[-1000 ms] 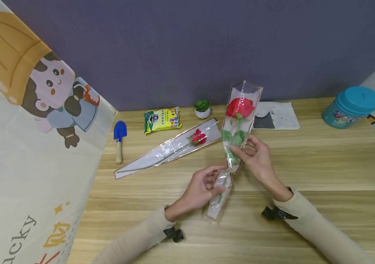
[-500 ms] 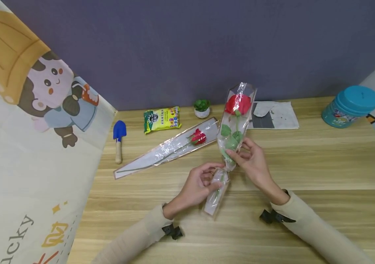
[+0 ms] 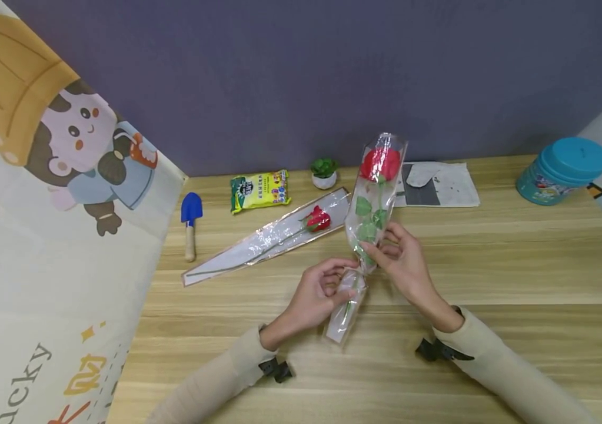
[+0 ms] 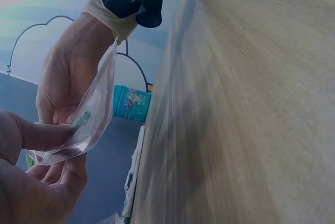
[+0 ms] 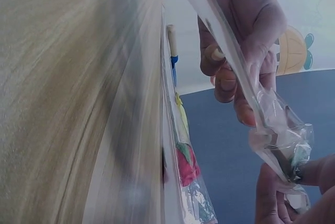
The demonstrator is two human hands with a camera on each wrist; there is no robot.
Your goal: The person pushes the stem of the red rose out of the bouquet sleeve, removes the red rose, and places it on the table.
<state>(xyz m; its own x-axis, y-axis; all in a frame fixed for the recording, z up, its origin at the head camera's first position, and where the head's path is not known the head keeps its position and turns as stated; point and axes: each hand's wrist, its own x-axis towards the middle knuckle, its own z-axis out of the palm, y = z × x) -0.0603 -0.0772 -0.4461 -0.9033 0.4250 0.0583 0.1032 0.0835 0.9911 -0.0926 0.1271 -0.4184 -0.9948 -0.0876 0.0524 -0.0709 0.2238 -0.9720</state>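
A red rose in a clear plastic sleeve (image 3: 375,194) is held upright over the wooden table (image 3: 491,277). My left hand (image 3: 327,291) grips the sleeve's lower stem part (image 4: 89,124). My right hand (image 3: 393,253) pinches the sleeve just above, at the twisted waist below the green leaves (image 5: 280,143). The sleeve's bottom tip (image 3: 339,333) hangs near the table. A second sleeved rose (image 3: 274,235) lies flat on the table to the left, its bloom (image 5: 186,164) also visible in the right wrist view.
At the back of the table sit a blue trowel (image 3: 192,224), a yellow-green packet (image 3: 259,190), a small potted plant (image 3: 324,172) and a white-and-grey sheet (image 3: 438,184). A teal tin (image 3: 562,171) stands far right. A cartoon-printed cloth (image 3: 52,235) covers the left side.
The sleeve round the held rose has been twisted narrower at the waist, and the rose stands a little more upright. Both hands have drawn closer together.
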